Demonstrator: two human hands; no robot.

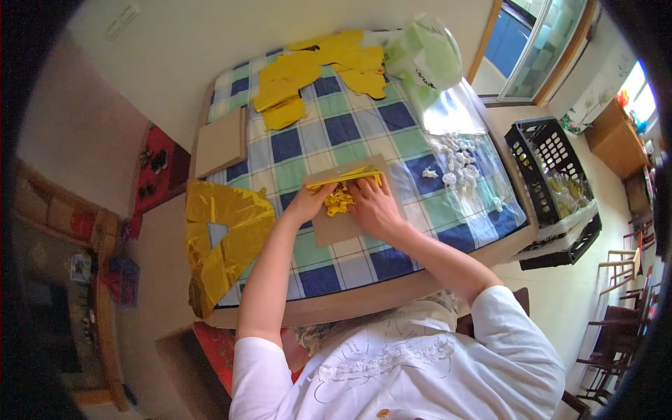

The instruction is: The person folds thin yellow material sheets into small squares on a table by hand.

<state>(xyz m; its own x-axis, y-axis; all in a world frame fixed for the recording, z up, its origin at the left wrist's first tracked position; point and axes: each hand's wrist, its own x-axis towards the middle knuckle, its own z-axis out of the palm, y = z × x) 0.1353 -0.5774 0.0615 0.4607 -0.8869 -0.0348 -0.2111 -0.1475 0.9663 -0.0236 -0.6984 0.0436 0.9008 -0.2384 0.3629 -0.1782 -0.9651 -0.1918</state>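
Observation:
A partly folded gold foil balloon (pixel 339 203) lies on a flat cardboard piece (pixel 332 231) in front of me. Its upper edge makes a narrow folded strip, with crumpled foil below. My left hand (pixel 304 204) grips the left end of the foil, its fingertips partly hidden under the fold. My right hand (pixel 376 208) is closed over the right part, fingers bent onto the foil. To the left, another flat gold foil balloon (pixel 241 217) with a cut-out opening hangs over the table edge.
The table has a checked cloth (pixel 336 259). Stacked cardboard (pixel 220 143) lies at left, more gold foil balloons (pixel 287 77) at the back. A green-white plastic bag (pixel 423 56) stands back right, near small white bundles (pixel 462 164). Black crates (pixel 546 161) stand beside the table.

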